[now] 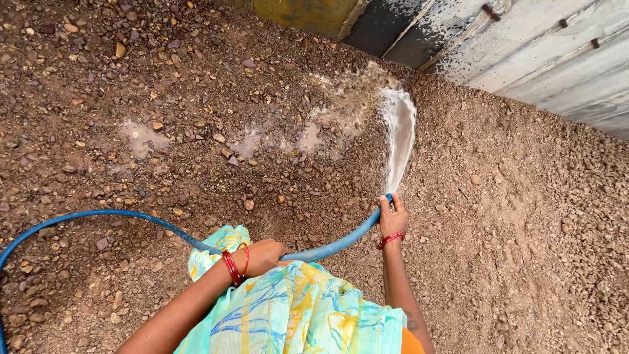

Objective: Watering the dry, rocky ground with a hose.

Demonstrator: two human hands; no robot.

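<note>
As water fans over gravel [196, 98], we grip blue hose [111, 214]: right hand [392, 219] pinching nozzle end, left hand [262, 255] clasping slack; seems limp, wet, probably slippery.

The reddish-brown gravel ground [511, 216] is strewn with small stones. A blue rubber hose [118, 214] curves across it at left, and muddy puddles of water [141, 136] pool on the darker wet patch.

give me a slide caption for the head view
Right hand aims a blue rubber hose, left hand steadying it, spraying water onto brown gravel ground.
</note>
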